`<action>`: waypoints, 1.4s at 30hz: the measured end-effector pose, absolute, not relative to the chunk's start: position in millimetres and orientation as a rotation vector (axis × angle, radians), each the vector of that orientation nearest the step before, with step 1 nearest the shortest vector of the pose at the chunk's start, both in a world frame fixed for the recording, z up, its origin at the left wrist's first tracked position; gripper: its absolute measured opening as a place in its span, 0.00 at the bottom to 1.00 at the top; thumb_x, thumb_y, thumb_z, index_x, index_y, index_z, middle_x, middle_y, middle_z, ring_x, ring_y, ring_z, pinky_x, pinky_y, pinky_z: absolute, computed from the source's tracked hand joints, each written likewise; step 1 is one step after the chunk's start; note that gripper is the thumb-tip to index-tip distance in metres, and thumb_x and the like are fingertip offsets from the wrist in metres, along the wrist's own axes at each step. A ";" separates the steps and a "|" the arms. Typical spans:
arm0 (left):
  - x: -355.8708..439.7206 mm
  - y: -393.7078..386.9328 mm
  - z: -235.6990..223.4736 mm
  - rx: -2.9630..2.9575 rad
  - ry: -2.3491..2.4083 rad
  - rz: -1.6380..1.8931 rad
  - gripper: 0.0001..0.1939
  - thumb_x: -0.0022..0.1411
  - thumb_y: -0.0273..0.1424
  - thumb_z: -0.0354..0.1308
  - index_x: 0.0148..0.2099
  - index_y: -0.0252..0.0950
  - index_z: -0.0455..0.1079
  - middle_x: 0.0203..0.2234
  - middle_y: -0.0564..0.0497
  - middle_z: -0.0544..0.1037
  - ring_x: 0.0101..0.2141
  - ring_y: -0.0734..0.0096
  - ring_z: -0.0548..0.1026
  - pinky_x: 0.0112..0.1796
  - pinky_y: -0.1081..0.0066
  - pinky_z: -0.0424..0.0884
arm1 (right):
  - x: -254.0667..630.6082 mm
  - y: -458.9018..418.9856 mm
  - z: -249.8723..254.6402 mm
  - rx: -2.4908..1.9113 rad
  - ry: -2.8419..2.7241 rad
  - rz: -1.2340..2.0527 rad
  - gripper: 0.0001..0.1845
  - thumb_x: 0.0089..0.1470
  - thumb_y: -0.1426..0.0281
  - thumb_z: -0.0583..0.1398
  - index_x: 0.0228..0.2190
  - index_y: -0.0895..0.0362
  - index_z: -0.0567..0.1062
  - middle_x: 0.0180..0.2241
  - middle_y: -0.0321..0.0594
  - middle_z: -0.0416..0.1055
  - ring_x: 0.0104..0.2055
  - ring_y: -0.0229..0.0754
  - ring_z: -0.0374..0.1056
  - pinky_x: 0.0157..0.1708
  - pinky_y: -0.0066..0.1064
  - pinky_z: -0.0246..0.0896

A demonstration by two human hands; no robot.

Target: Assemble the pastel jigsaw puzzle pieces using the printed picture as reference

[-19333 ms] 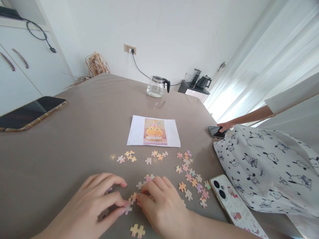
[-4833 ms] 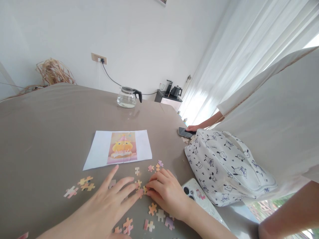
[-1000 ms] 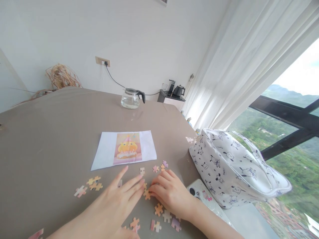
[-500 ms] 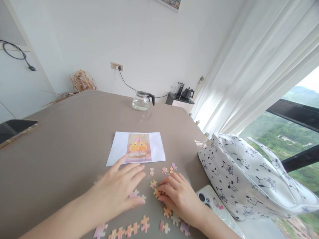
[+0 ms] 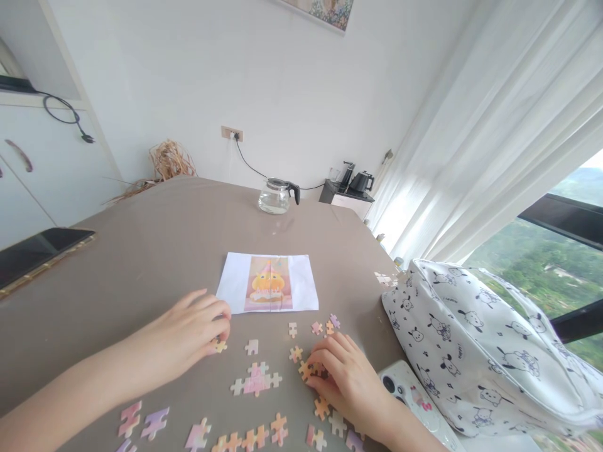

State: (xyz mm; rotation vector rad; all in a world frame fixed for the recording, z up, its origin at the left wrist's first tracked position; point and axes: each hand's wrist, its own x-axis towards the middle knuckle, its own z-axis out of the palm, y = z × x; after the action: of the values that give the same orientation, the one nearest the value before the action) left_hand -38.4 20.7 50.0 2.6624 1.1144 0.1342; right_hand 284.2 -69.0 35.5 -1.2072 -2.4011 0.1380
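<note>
Gathering and sorting loose jigsaw pieces by colour seems to be the step in hand, with fitting only partly done. The left hand (image 5: 200, 323), just beside the near left corner of the printed sheet (image 5: 269, 282), curls its fingers over a yellow piece (image 5: 220, 346); whether it pinches or merely touches it, I cannot tell. Well apart from it, toward the right edge of the table (image 5: 164, 263), the right hand (image 5: 343, 370) bends over some orange pieces (image 5: 305, 370), partly hiding them, so its grip cannot be told either.

Between the hands and a little nearer the near edge, a pink cluster (image 5: 257, 379) appears joined, a pale piece (image 5: 252, 346) apart from it on the far side. A row of orange and pink pieces (image 5: 249, 438) lies closer to the near edge. Beyond the right hand, toward the right edge, are a phone (image 5: 419, 398) and a patterned bag (image 5: 464, 339).

The next move probably calls for bringing the yellow piece across to the orange pieces and checking tabs and colours against the printed sheet.
</note>
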 end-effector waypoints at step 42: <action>24.2 -38.0 50.1 1.428 1.040 0.457 0.22 0.57 0.49 0.61 0.49 0.42 0.75 0.39 0.52 0.81 0.40 0.62 0.78 0.49 0.62 0.73 | 239.4 -84.5 66.4 -0.941 -2.050 0.452 0.11 0.54 0.79 0.59 0.38 0.57 0.78 0.29 0.40 0.78 0.28 0.37 0.72 0.29 0.25 0.65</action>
State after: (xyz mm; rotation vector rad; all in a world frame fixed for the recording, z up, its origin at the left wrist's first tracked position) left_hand 24.2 -38.0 50.1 1.4279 1.0397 0.4567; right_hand 239.4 -84.5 66.4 -0.9412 -2.0495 0.4517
